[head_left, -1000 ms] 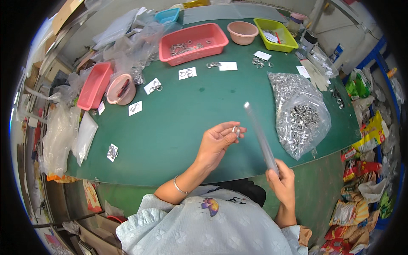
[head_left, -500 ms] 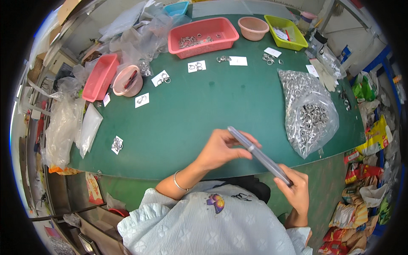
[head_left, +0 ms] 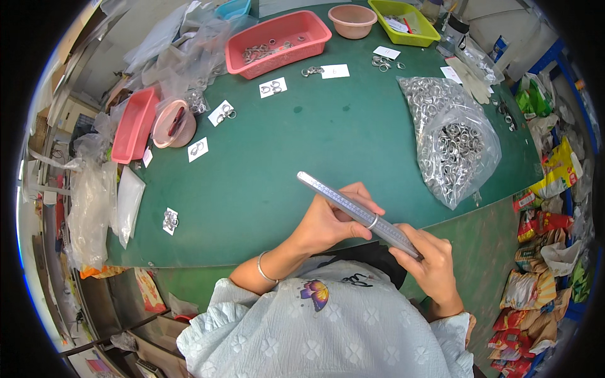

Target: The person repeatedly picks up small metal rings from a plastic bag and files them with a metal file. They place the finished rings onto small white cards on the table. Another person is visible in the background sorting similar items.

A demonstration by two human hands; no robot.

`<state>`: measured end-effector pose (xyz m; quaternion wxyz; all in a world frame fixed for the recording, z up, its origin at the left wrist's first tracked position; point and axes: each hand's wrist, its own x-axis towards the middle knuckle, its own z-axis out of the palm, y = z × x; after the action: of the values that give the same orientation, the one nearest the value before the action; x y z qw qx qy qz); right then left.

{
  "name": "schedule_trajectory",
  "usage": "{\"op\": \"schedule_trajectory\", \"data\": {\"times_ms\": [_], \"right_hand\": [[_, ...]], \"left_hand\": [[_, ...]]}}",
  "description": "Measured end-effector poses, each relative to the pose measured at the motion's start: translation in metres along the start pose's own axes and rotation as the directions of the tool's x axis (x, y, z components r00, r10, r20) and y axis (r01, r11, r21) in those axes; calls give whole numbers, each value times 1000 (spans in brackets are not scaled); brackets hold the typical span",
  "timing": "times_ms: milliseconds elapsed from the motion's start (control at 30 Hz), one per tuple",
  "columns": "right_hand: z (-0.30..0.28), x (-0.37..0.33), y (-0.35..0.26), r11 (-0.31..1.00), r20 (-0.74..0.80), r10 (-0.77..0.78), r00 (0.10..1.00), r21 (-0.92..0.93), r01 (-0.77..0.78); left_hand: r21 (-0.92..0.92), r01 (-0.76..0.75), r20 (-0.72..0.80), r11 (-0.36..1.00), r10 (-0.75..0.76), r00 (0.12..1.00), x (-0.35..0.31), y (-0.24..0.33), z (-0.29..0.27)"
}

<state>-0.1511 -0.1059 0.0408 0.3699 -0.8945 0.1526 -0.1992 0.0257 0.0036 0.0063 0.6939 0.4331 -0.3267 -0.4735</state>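
Note:
A long grey tapered ring mandrel [head_left: 337, 199] with marks along its face slants over the table's front edge, its free tip up and to the left. Around its shaft sits a thin silver ring [head_left: 374, 222]. My right hand [head_left: 432, 261] is closed round the mandrel's lower end. My left hand [head_left: 331, 220], a bangle at its wrist, has its thumb on one side of the shaft and its fingers on the other, at the ring; the exact contact is partly hidden. To the right lies a clear plastic bag [head_left: 435, 148] full of silver rings.
On the green table [head_left: 265, 164] small white cards [head_left: 198, 149] with rings form an arc. Behind them stand a pink basket [head_left: 280, 53] with rings, a pink bowl [head_left: 353, 22] and a lime tray [head_left: 406, 28]. At left are another pink basket [head_left: 135, 123], a tub [head_left: 173, 129] and plastic bags [head_left: 91, 201].
The mandrel's tip has moved up and left, and more of its shaft shows beyond the ring. The ring now sits closer to my right hand. The whole view has shifted slightly.

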Motion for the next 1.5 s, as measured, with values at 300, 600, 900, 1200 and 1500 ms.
{"op": "schedule_trajectory", "data": {"times_ms": [300, 600, 900, 1200, 1500], "right_hand": [[2, 0, -5, 992, -25, -49, 999, -116, 46], [-1, -3, -11, 969, -37, -73, 997, -240, 63], [-3, -3, -11, 966, -32, -105, 994, -242, 94], [4, -1, -8, 958, -56, -153, 987, -252, 134], [6, 2, -3, 976, -67, -131, 989, -185, 117]], "left_hand": [[-73, -80, 15, 994, 81, 997, -3, -14, -6], [-124, -98, -46, 987, 92, 995, -6, -17, -3], [-42, -80, 4, 996, 80, 997, -8, -4, -2], [5, -30, -26, 1000, 30, 999, -9, 0, -4], [106, -53, 28, 993, 50, 998, -4, 8, -5]]}}
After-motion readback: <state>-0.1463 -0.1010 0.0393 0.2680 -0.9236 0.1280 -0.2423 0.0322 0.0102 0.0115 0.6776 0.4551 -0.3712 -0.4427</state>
